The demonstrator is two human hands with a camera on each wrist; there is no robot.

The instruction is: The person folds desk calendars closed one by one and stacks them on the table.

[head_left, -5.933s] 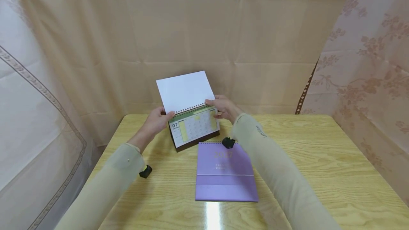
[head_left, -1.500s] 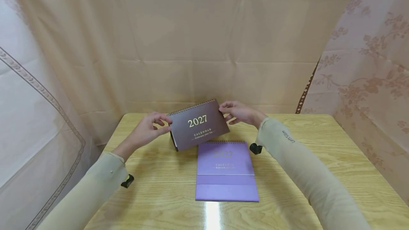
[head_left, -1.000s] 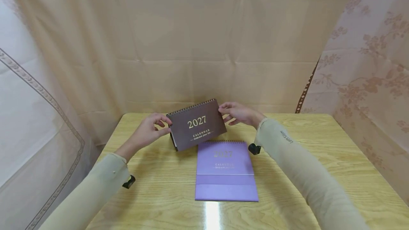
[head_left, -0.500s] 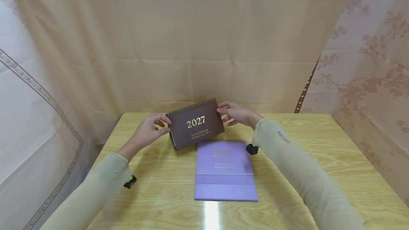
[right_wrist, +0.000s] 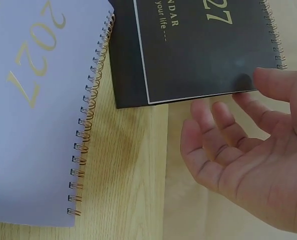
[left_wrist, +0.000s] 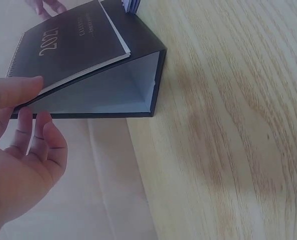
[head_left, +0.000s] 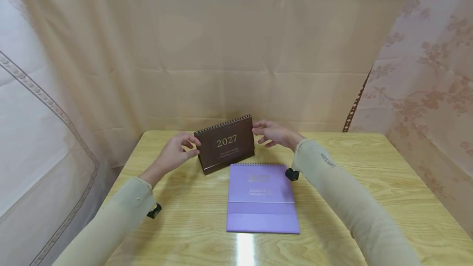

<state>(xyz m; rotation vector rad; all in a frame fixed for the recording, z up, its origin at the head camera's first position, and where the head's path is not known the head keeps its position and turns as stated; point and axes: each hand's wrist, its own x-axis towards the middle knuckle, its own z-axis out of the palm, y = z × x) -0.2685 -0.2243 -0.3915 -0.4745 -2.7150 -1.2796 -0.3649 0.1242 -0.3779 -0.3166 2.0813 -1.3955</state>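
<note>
A dark brown 2027 desk calendar [head_left: 226,143] stands as a tent at the back of the table, brown cover to the front, spiral on top. My left hand [head_left: 177,151] pinches its left upper edge; in the left wrist view the thumb [left_wrist: 26,90] lies on the cover and the hollow stand shows open-sided. At the right upper edge my right hand [head_left: 275,134] holds on, thumb [right_wrist: 271,82] on the cover, index finger at the edge, other fingers loosely bent below. Just in front lies a purple 2027 calendar [head_left: 260,188], flat, its spiral towards the brown one.
The wooden table [head_left: 354,184] has a beige curtain [head_left: 221,52] close behind it. Patterned cloth [head_left: 436,93] hangs on the right, whitish cloth [head_left: 40,114] on the left. A black wrist device [head_left: 292,174] overlaps the purple calendar's upper right in the head view.
Earlier the pages were flipped up, showing a 07 page; now the brown cover is down. In the last second the cover sank back against the stand, both hands staying at the edges.
</note>
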